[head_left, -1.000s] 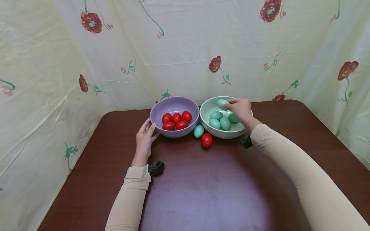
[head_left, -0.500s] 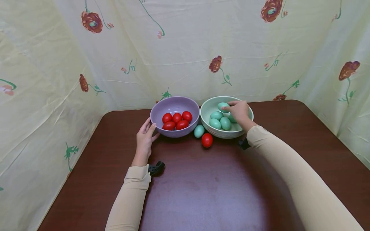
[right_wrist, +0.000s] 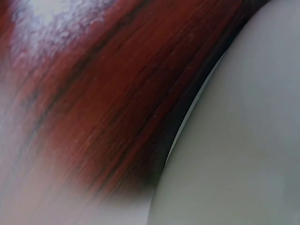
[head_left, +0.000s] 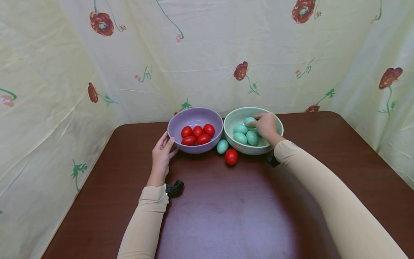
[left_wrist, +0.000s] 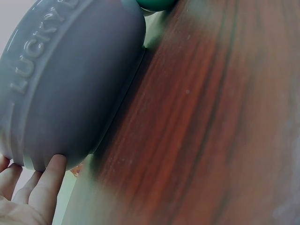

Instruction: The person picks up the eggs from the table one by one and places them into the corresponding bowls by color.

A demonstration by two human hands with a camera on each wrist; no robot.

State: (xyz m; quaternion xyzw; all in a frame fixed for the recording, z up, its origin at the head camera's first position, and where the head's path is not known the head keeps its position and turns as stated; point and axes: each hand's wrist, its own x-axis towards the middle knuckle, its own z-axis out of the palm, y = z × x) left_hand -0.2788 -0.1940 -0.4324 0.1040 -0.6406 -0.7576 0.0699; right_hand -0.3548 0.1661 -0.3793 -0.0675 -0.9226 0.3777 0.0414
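In the head view my left hand [head_left: 160, 155] rests against the left side of a purple bowl [head_left: 194, 114] that holds several red eggs [head_left: 198, 131]. The left wrist view shows its fingers [left_wrist: 49, 185] fairly straight on the outer wall of this bowl [left_wrist: 84, 89], which carries raised lettering. My right hand [head_left: 267, 127] reaches inside a pale green bowl [head_left: 231, 126] and pinches a green egg [head_left: 249, 122] just above several other green eggs [head_left: 251, 137]. The hand covers part of the bowl's right side. Only the green bowl's wall [right_wrist: 234, 140] shows in the right wrist view.
One green egg [head_left: 222, 146] lies on the brown table [head_left: 207, 216] in front of the gap between the bowls. Beside it is a red egg [head_left: 231, 157]. A flowered cloth [head_left: 200, 72] hangs behind the table's back edge.
My right hand has moved left and down, lowering the green egg further into the green bowl, close to the eggs there. The left hand and purple bowl look unmoved.
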